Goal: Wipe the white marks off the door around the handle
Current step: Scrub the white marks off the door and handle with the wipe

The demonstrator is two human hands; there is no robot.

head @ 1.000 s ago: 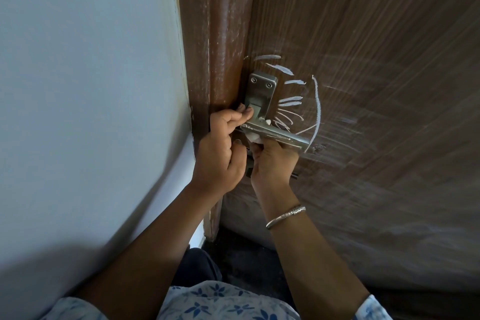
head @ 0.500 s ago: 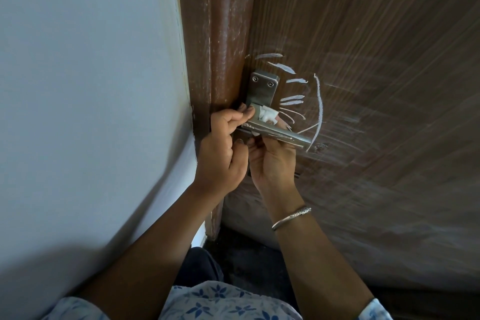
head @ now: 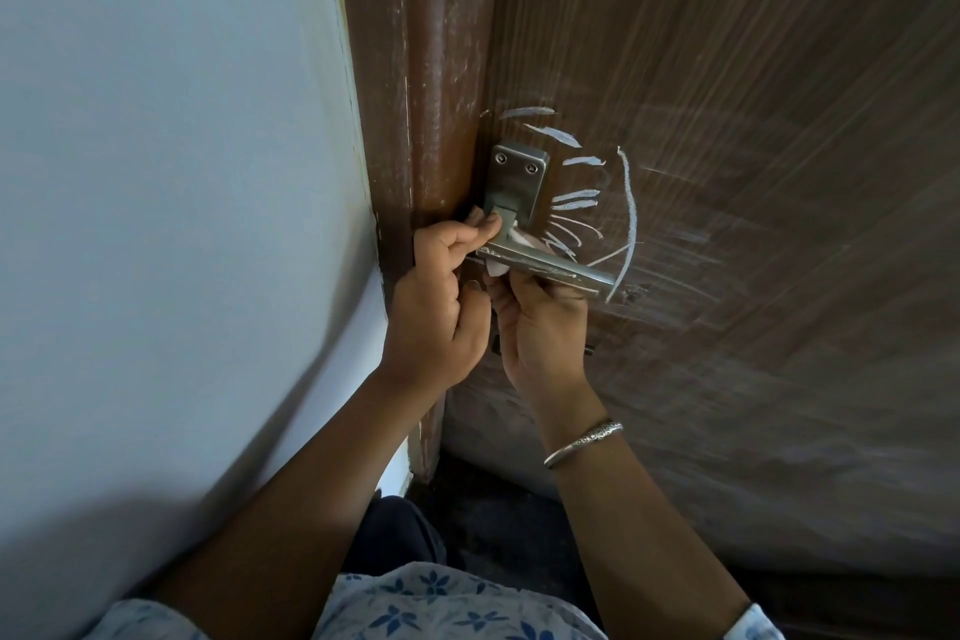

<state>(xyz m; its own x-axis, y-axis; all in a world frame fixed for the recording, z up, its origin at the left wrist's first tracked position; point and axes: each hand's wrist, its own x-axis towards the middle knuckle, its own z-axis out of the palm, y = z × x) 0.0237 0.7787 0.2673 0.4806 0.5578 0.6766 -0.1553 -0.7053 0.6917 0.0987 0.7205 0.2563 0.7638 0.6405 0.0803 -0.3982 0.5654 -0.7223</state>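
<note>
Two hands crowd the handle: the left hand (head: 441,296) pinches the lever handle (head: 550,268) at its neck, and the right hand (head: 540,327) curls behind the bar, gripping a white wad (head: 524,240). White marks (head: 576,198) fan across the door (head: 779,120) just right of the backplate (head: 519,182). It is best to press the wad flat and sweep outward through them.

Wall (head: 156,172): pale, plain, left of the fingers (head: 457,237). Frame (head: 431,68): brown, scuffed with pale flecks, rising just behind and above the fingers, its left edge meeting the wall. Bangle (head: 584,442): silver, patterned, well below the fingers. Floor (head: 498,509): dark, further below. Floral cloth (head: 441,603): blue on white, lowest of all.
</note>
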